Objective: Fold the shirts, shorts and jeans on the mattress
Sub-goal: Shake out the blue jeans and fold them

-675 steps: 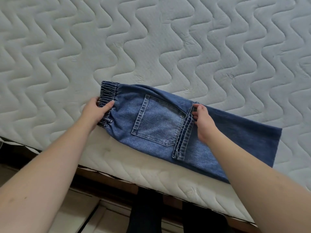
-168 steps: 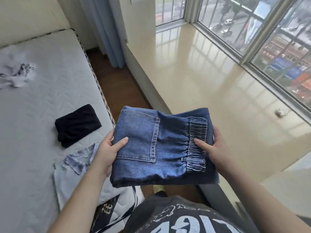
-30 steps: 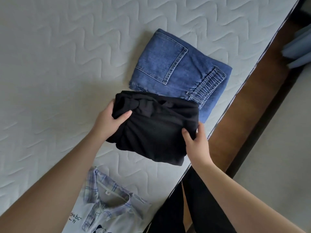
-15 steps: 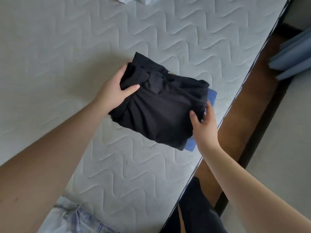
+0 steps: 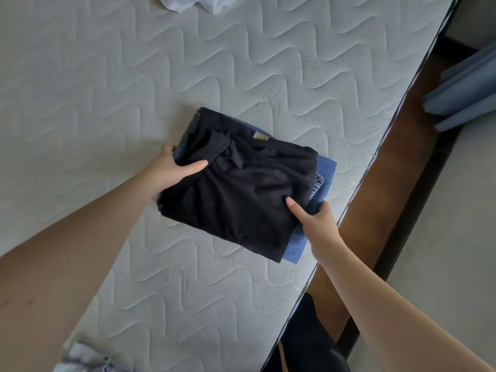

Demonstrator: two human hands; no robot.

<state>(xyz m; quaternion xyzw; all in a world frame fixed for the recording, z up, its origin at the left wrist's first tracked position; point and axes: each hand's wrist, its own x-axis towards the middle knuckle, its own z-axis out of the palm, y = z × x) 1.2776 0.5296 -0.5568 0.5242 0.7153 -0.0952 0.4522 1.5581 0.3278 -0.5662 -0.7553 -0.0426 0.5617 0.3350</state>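
Our left hand gripped the far-left edge of the folded black garment, thumb on top, and our right hand pinched its near-right edge together with the folded jeans beneath. The stack sat near the edge of the mattress. We judged that a careless release could skew the top piece, or nudge the pile off the side.

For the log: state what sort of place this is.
Probably a bedroom: a bare quilted mattress carries a folded black garment stacked on folded jeans, and a blue curtain hangs beside it.
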